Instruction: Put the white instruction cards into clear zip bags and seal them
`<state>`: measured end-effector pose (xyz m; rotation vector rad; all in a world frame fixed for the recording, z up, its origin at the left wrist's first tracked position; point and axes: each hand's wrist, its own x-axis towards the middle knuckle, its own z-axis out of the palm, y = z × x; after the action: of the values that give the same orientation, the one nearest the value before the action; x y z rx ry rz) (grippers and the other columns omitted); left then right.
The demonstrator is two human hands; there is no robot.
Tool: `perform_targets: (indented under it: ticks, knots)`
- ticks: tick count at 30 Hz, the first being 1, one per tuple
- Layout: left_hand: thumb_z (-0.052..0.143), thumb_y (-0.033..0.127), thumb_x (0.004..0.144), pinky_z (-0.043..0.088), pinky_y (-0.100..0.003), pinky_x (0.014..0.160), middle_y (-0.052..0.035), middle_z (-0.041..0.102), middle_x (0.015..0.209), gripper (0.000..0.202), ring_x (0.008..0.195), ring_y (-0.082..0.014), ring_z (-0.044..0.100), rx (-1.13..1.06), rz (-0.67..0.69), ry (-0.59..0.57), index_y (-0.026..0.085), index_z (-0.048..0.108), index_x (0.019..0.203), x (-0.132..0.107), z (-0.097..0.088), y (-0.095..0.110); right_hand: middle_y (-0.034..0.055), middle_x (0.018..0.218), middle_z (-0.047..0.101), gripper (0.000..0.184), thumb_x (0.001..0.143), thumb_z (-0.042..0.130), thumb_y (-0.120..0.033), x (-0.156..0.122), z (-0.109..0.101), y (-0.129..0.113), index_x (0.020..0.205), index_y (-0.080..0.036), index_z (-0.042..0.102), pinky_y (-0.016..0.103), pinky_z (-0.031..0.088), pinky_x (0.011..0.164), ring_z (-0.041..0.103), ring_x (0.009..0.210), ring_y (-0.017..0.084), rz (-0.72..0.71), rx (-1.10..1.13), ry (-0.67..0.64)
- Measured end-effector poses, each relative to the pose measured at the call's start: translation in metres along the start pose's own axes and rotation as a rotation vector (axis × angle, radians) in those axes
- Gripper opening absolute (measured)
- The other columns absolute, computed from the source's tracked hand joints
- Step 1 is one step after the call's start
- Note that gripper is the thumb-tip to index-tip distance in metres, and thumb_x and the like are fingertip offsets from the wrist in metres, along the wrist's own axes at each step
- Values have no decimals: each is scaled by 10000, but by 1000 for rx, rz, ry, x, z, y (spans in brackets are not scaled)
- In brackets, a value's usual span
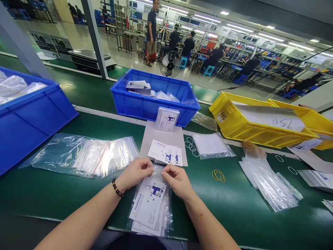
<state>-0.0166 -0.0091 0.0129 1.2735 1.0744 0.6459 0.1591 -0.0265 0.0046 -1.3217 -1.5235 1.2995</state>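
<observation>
My left hand (pixel 135 172) and my right hand (pixel 177 178) both pinch the top edge of a clear zip bag (pixel 152 205) that lies on the green table in front of me. Inside the bag sits a stack of white printed cards with a blue figure on them. Just beyond my fingers lies a pile of the same white cards (pixel 165 152) on a grey sheet (pixel 162 139). A bundle of cards in clear wrap (pixel 167 119) leans against the blue bin behind it.
A heap of empty zip bags (pixel 85 154) lies at left, more bags (pixel 270 182) at right. Blue bins (pixel 153 100) (pixel 28 114) and a yellow bin (pixel 249 119) stand at the back. Rubber bands (pixel 218 175) are scattered nearby. Several people work at far benches.
</observation>
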Motion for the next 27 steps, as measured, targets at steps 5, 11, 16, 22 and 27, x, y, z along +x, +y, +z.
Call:
perform_targets:
  ticks: [5,11,16,22,27]
  knots:
    - [556,293,642,362,-216,549,-6,542,593,170,567,-118,464,49,17,-32,132,553,587,2,7,-2,2,598,525,152,727,524,-245,-3,6,-1,594,-171,529,238,370,538,459,566,116,-84,-133,-25]
    - [536,316,700,392,-233,590,-15,596,653,190,632,-151,523,251,81,-45,155,591,616,-1,3,0,18,629,544,165,779,499,-211,-3,5,2,627,-185,555,255,395,566,501,602,136,-283,-326,-29]
    - [419,372,805,397,-278,724,-42,624,850,256,822,-209,547,590,174,276,196,605,789,-13,-21,18,82,809,569,113,767,521,-196,-2,-1,6,835,-187,611,352,440,685,525,772,203,-557,-529,191]
    - [292,368,853,342,-296,585,-110,615,719,336,699,-251,571,1103,-157,419,164,531,734,-2,-55,13,161,1095,543,260,828,479,-280,-14,9,6,1022,-156,600,404,448,827,508,1014,253,-657,-639,-92]
    - [437,401,785,348,-289,579,-165,635,825,281,762,-285,591,1152,-264,341,140,535,823,9,-66,-6,177,1397,298,783,727,478,-645,-21,27,2,1330,-159,367,593,124,1023,182,1300,362,-464,-831,-573]
